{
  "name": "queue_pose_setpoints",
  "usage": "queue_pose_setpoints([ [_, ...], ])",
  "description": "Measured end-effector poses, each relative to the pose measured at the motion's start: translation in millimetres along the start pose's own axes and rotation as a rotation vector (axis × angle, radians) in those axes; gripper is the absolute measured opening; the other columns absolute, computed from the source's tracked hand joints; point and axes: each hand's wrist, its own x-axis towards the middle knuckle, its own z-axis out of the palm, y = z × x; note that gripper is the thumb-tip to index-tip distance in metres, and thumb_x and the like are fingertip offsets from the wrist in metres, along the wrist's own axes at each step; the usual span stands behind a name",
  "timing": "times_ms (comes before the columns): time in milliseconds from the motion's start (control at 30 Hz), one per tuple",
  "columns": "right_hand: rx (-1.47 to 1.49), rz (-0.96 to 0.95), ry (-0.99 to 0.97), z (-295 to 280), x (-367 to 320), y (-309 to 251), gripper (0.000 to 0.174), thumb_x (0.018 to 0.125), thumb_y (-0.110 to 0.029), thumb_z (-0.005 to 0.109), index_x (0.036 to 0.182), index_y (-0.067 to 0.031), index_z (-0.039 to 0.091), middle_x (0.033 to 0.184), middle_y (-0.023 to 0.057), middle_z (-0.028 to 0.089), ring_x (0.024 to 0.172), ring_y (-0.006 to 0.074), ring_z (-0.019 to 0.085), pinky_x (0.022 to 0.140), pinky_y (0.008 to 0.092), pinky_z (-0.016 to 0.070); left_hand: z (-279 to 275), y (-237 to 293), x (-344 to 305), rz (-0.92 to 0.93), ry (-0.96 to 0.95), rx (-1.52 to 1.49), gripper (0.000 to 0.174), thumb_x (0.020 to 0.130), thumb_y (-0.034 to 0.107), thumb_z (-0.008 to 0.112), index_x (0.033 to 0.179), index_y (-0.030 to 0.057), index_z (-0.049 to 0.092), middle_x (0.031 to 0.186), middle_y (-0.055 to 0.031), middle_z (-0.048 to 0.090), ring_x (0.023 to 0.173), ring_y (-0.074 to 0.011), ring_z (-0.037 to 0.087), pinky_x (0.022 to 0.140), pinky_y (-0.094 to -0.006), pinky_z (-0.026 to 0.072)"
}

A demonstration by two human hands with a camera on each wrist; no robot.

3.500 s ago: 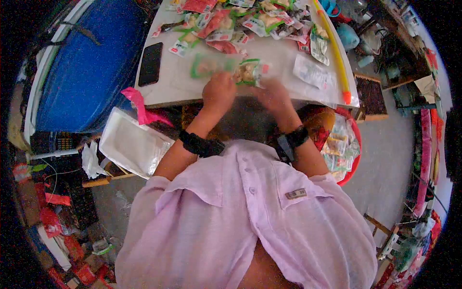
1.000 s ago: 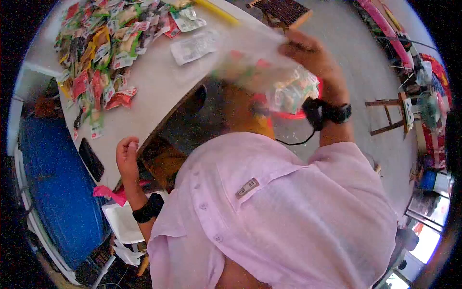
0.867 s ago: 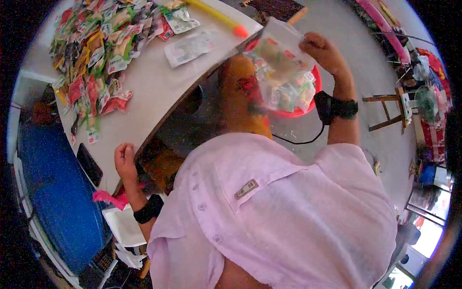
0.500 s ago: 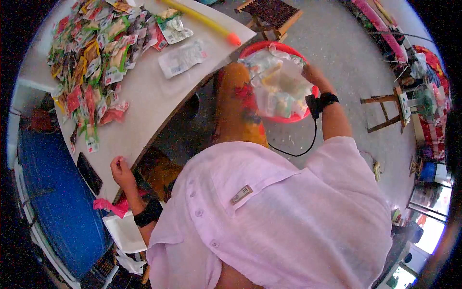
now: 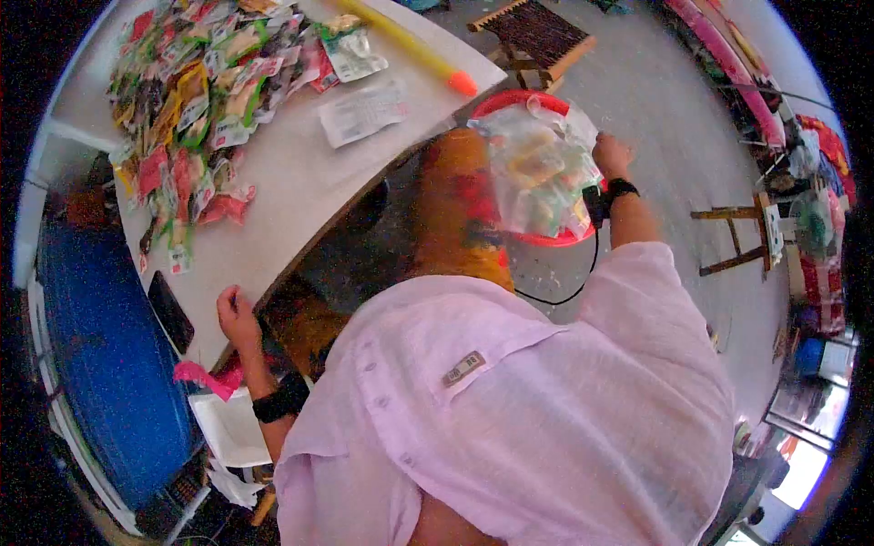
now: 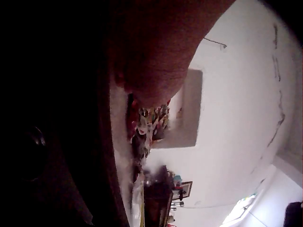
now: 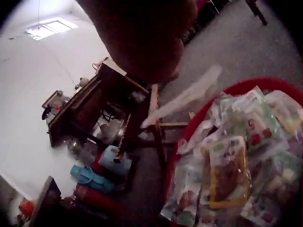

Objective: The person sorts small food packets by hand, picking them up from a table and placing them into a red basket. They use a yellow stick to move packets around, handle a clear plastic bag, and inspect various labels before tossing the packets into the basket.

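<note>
My right hand (image 5: 614, 155) is at the right edge of a red basin (image 5: 514, 96), fingers loosely bent with nothing seen in them. Clear-wrapped food packets (image 5: 537, 173) fill the basin. In the right wrist view the dark hand (image 7: 147, 42) hangs above a thin whitish plastic sheet (image 7: 184, 99), with a gap between them. A yellow-edged packet (image 7: 227, 175) lies on top in the basin. My left hand (image 5: 238, 318) is raised by the near table edge, fingers loosely curled and holding nothing. In the left wrist view that hand (image 6: 156, 71) is mostly dark.
The white table (image 5: 273, 200) bears a heap of colourful snack packets (image 5: 196, 100), a white packet (image 5: 364, 114), a yellow stick (image 5: 410, 50) and a phone (image 5: 170, 311). A wooden stool (image 5: 537, 41) stands beyond the basin; a white tray (image 5: 228, 428) is by the left forearm.
Earlier both hands handled packets at the table. Then the right hand carried a clear plastic bag over to the basin; now it has drawn away to the rim's right. The left hand stays by the table.
</note>
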Motion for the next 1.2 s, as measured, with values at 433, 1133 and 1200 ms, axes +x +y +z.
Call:
queue_pose_setpoints([
  [433, 1.271, -0.417, 0.062, 75, -24, -105, 0.023, 0.075, -0.009, 0.043, 0.091, 0.0067, 0.046, 0.090, 0.0119, 0.050, 0.086, 0.0181, 0.045, 0.075, 0.0279, 0.0353, -49, -30, -77, -0.026, 0.403, 0.188, 0.012, 0.071, 0.008, 0.050, 0.081, 0.0032, 0.051, 0.074, -0.0115, 0.051, 0.068, -0.0241, 0.050, 0.060, -0.0301, 0.0398],
  [1133, 1.208, -0.695, 0.191, -46, -69, -190, 0.017, 0.075, -0.010, 0.045, 0.085, 0.0030, 0.048, 0.078, 0.0076, 0.050, 0.073, 0.0153, 0.045, 0.068, 0.0265, 0.0363, -114, -169, -204, -0.707, -0.132, 0.310, 0.065, 0.058, 0.034, 0.062, 0.110, 0.0017, 0.037, 0.114, -0.0217, 0.034, 0.104, -0.0328, 0.034, 0.085, -0.0366, 0.0306],
  [1200, 1.084, -0.660, 0.272, -51, -75, -191, 0.017, 0.074, -0.010, 0.046, 0.084, 0.0036, 0.048, 0.078, 0.0080, 0.050, 0.072, 0.0151, 0.045, 0.067, 0.0266, 0.0367, -111, -160, -208, -0.659, -0.161, 0.433, 0.068, 0.057, 0.034, 0.063, 0.111, 0.0029, 0.036, 0.115, -0.0226, 0.031, 0.105, -0.0337, 0.033, 0.086, -0.0367, 0.0300],
])
